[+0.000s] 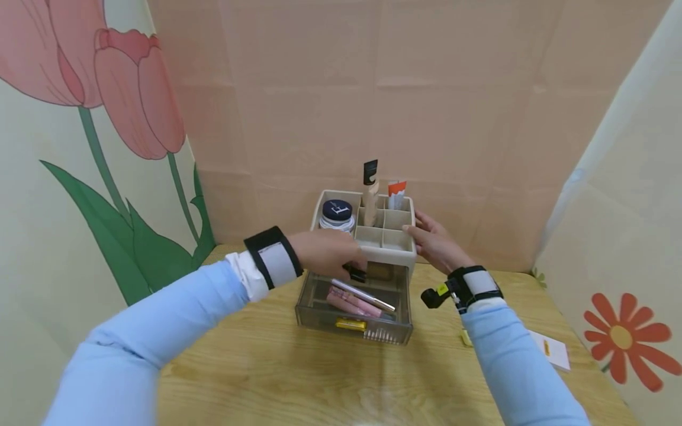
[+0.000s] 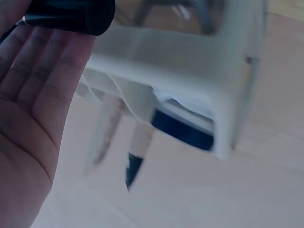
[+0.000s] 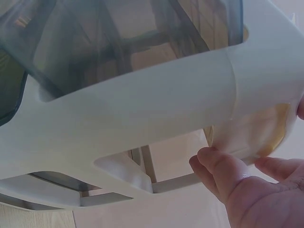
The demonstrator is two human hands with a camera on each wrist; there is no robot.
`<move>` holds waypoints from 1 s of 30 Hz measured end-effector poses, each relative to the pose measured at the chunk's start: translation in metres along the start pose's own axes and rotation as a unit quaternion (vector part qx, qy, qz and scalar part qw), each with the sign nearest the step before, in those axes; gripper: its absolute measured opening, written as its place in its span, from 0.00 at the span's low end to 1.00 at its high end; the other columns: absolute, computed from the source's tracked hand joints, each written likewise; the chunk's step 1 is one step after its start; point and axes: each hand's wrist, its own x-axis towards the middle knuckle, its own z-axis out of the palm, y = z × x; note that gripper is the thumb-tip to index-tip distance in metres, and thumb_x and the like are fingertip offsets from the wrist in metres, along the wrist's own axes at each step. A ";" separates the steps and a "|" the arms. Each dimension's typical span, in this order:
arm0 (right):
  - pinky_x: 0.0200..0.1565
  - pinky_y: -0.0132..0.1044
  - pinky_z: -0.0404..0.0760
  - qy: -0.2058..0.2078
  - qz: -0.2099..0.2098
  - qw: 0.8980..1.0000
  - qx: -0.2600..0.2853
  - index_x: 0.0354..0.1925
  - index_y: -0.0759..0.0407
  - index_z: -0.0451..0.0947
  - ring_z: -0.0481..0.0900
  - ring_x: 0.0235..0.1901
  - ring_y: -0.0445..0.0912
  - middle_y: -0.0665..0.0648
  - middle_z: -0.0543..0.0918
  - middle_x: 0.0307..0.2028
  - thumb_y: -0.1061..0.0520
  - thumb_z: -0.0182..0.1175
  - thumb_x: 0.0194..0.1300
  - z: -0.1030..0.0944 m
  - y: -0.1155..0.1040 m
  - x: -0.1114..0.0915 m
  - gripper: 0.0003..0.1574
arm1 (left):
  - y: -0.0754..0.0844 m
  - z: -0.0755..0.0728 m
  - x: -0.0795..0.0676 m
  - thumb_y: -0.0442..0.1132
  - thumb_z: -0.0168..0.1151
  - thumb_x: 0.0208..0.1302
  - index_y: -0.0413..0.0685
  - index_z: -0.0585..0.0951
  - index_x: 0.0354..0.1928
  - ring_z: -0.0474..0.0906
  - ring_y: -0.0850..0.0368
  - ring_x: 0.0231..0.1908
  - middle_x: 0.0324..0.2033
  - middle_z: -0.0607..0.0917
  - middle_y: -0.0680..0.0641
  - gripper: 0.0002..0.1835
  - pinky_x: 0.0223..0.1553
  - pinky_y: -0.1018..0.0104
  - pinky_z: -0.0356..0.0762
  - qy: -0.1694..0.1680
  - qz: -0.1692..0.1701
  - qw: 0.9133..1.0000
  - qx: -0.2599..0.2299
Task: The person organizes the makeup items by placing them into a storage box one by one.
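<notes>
A cream cosmetics organizer [image 1: 388, 255] stands on the table, its smoky clear drawer [image 1: 319, 316] pulled out at the front. My left hand [image 1: 331, 247] is over the drawer's back part, palm down, and holds a dark, glossy black tube [image 2: 66, 16]. In the drawer lie a slim silver-lilac tube [image 1: 362, 294] and pink tubes [image 1: 348, 303]. My right hand [image 1: 438, 245] grips the organizer's right side, thumb at the top rim. The upper compartments hold a jar with a navy lid [image 1: 337, 209], a beige tube with black cap [image 1: 371, 201] and an orange-and-white tube [image 1: 396, 195].
On the table's right side lies a white card or box [image 1: 554, 350], partly behind my right forearm. A small yellow item [image 1: 466, 338] shows beside that sleeve. A pink backdrop [image 1: 453, 118] rises behind the organizer, with printed flower panels at both sides.
</notes>
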 end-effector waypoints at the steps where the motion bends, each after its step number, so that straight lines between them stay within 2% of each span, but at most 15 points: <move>1: 0.62 0.59 0.62 0.001 0.000 1.000 0.000 0.78 0.46 0.37 0.55 0.68 0.63 0.61 0.46 0.75 0.53 0.47 0.77 0.000 0.000 0.000 0.42 | 0.001 0.001 0.005 0.36 0.69 0.58 0.50 0.86 0.40 0.78 0.65 0.33 0.34 0.85 0.56 0.07 0.38 0.70 0.75 -0.002 0.004 1.000 -0.002; 8: 0.63 0.59 0.61 0.000 0.003 1.000 0.008 0.78 0.44 0.38 0.55 0.69 0.63 0.61 0.45 0.75 0.53 0.47 0.76 0.001 0.002 0.000 0.42 | 0.007 0.010 0.034 0.34 0.67 0.58 0.49 0.86 0.38 0.76 0.63 0.30 0.30 0.83 0.57 0.06 0.35 0.70 0.73 -0.021 0.031 0.999 0.011; 13: 0.62 0.60 0.62 -0.004 -0.003 1.000 0.010 0.78 0.44 0.38 0.55 0.68 0.63 0.61 0.45 0.75 0.53 0.47 0.77 0.003 0.003 -0.001 0.42 | 0.010 0.021 0.046 0.34 0.68 0.58 0.51 0.86 0.41 0.77 0.63 0.34 0.33 0.83 0.57 0.09 0.38 0.69 0.75 -0.042 0.025 0.998 0.036; 22: 0.61 0.60 0.63 -0.003 -0.006 1.000 0.012 0.78 0.45 0.38 0.56 0.68 0.63 0.61 0.45 0.75 0.53 0.48 0.76 0.006 0.002 -0.002 0.42 | 0.010 0.035 0.058 0.32 0.67 0.57 0.50 0.87 0.37 0.78 0.61 0.31 0.31 0.84 0.56 0.08 0.35 0.70 0.74 -0.063 0.042 0.994 0.079; 30: 0.61 0.58 0.64 -0.005 -0.001 1.000 0.004 0.78 0.44 0.38 0.57 0.68 0.63 0.60 0.45 0.75 0.51 0.48 0.76 0.010 0.002 -0.004 0.43 | 0.011 0.042 0.059 0.34 0.67 0.58 0.52 0.87 0.41 0.79 0.61 0.35 0.35 0.86 0.55 0.09 0.38 0.71 0.74 -0.077 0.024 0.993 0.086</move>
